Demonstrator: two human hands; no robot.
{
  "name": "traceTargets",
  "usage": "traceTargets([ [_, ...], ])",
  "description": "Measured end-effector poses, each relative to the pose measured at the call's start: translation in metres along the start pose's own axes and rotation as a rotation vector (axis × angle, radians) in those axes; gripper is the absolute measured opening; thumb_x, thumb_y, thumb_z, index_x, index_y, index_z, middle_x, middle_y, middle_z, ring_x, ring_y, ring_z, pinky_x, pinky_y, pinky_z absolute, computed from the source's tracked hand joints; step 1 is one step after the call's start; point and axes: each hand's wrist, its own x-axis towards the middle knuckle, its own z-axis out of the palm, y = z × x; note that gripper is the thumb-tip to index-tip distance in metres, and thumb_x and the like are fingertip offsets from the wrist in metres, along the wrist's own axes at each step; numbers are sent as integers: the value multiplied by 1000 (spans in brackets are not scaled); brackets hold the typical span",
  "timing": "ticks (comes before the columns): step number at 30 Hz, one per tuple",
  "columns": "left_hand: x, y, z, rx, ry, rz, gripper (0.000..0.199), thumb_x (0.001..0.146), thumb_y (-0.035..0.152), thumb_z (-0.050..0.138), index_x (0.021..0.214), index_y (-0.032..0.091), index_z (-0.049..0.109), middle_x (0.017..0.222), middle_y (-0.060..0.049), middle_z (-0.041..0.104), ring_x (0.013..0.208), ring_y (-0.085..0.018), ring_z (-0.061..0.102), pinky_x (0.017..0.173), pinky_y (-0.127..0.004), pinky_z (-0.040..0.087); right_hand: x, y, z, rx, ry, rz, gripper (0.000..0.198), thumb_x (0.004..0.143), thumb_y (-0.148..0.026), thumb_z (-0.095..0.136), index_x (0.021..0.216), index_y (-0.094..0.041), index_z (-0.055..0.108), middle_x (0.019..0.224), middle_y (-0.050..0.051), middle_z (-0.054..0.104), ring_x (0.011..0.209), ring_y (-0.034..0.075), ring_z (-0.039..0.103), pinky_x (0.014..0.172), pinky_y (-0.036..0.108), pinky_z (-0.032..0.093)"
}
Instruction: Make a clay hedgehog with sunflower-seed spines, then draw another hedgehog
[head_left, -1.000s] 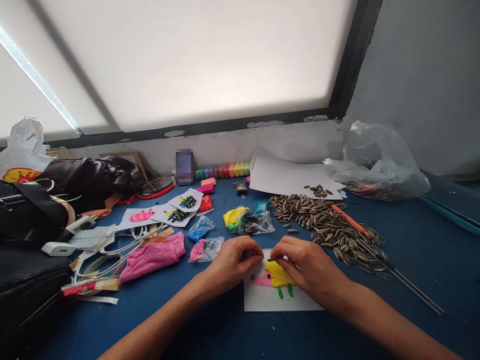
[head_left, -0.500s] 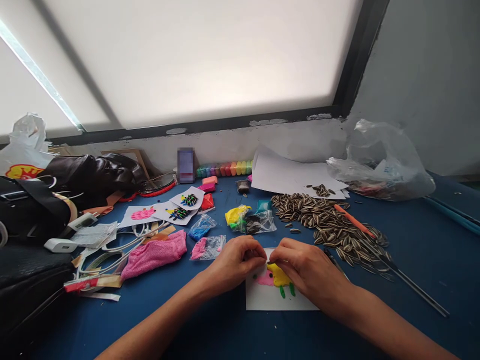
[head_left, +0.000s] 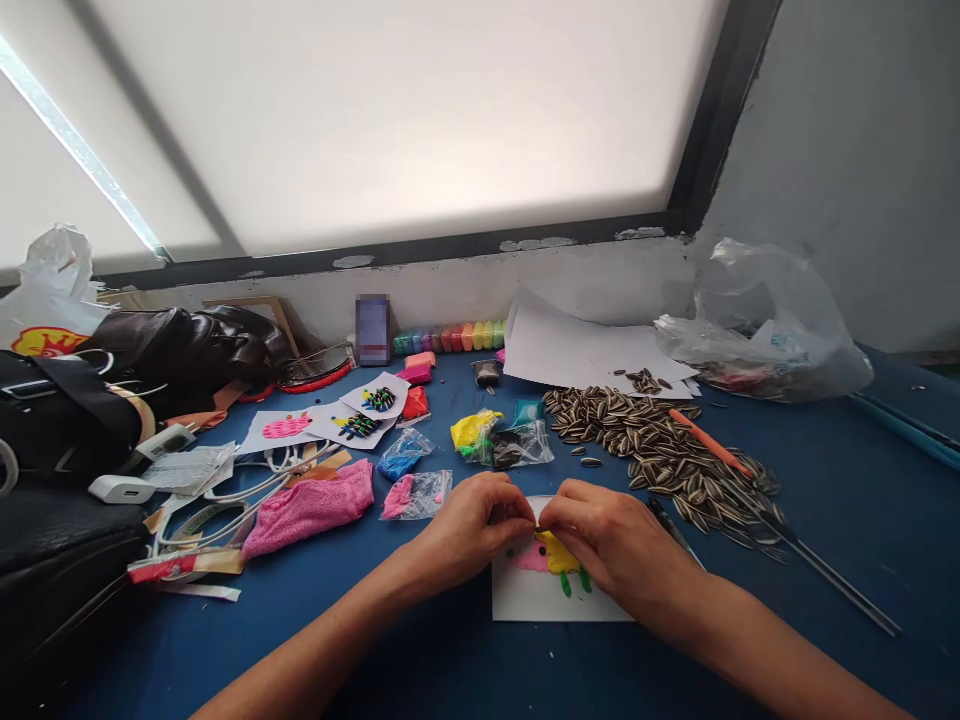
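Note:
Over a white sheet of paper [head_left: 525, 605], my left hand [head_left: 480, 520] and my right hand [head_left: 607, 540] meet with fingertips nearly touching. Both are closed in a pinch at a small dark piece [head_left: 538, 529], which looks like black clay and is mostly hidden by the fingers. Below them on the sheet is a flat clay figure: a pink part [head_left: 531, 557] with black dots, a yellow part [head_left: 559, 553] beside it, and two green legs [head_left: 566, 584] underneath. My right hand covers the figure's right side.
Behind the hands lie bags of yellow clay [head_left: 472, 430], black clay [head_left: 521, 445] and pink clay [head_left: 405, 497]. Sunflower seeds [head_left: 607, 425] are heaped at right with an orange-handled tool [head_left: 709, 440]. Finished clay pictures [head_left: 352, 425] and a pink cloth [head_left: 311, 510] are at left.
The fingertips have shifted very slightly around the dark piece, and the right hand has moved a touch. Everything else on the table stays where it was.

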Motion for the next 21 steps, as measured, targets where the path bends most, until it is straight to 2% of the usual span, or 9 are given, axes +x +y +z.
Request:
traceTargets([
  [14, 2, -1, 3, 66, 15, 14, 8, 79, 17, 65, 75, 18, 71, 75, 1, 59, 75, -13, 53, 67, -23, 36, 1, 1, 3, -76, -21, 6, 20, 93, -16, 50, 84, -20, 68, 80, 1, 59, 69, 12, 55, 58, 22, 35],
  [21, 2, -1, 4, 86, 20, 20, 8, 79, 15, 64, 75, 17, 70, 72, 1, 57, 74, -13, 51, 68, -24, 35, 2, 3, 9, -187, -1, -37, 20, 89, -8, 50, 78, -20, 63, 78, 0, 57, 67, 11, 53, 55, 22, 30],
])
